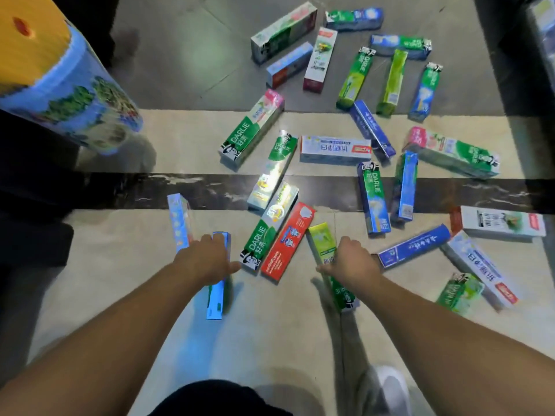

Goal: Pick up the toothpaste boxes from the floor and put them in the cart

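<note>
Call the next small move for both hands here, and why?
Probably lift both boxes off the floor. The left hand already grips the blue box and the right hand grips the yellow-green box. No cart is clearly identifiable in this view, so locating it follows.

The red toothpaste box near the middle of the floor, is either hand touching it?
No, the red toothpaste box lies untouched between the left hand, on a blue box, and the right hand, on a green box.
</note>
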Demonstrator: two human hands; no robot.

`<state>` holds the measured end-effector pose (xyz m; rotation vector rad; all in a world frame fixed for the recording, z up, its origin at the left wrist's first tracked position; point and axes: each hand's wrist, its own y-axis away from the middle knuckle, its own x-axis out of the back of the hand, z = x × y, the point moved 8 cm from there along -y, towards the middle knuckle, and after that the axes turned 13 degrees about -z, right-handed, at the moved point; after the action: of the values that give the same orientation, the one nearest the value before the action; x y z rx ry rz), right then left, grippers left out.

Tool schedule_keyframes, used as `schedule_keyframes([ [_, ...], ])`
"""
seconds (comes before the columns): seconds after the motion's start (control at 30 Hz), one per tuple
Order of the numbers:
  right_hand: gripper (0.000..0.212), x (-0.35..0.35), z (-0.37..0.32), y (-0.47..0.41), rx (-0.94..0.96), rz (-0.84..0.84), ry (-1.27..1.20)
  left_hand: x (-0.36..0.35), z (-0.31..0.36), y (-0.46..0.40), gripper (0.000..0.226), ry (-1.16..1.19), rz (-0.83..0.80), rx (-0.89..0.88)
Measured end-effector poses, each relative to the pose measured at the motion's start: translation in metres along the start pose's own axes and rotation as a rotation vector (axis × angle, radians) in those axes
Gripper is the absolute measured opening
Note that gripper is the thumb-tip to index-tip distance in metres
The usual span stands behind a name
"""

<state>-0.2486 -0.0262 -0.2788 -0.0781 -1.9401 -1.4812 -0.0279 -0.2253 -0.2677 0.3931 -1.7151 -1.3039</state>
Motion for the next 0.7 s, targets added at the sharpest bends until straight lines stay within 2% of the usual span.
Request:
schedule_keyframes([
  [0.1,0.071,-0.022,0.001,-0.014,-0.039,-0.015,-0.013,-0.006,-0.012,-0.020,0.085,0.021,0.005,0.005],
  [0.27,0.058,-0.028,0.006,-0.026,-0.076,-0.038,0.010,-0.022,-0.022,-0.032,0.081,0.075,-0.026,0.025],
  [0.47,0.040,0.020,-0.006,-0.017,0.046,-0.085,-0.233,-0.045,-0.016,-0.036,0.071,0.277,-0.051,0.081],
  [0.57,0.032,0.046,-0.016,-0.005,0.156,-0.074,-0.279,-0.050,-0.013,-0.038,0.051,0.347,0.056,0.069],
  [0.63,0.029,0.053,-0.020,-0.001,0.190,-0.082,-0.287,-0.053,-0.017,-0.043,0.048,0.362,0.118,0.062],
  [0.7,0.034,0.058,-0.019,0.001,0.189,-0.070,-0.326,-0.052,-0.020,-0.046,0.045,0.399,0.136,0.054],
])
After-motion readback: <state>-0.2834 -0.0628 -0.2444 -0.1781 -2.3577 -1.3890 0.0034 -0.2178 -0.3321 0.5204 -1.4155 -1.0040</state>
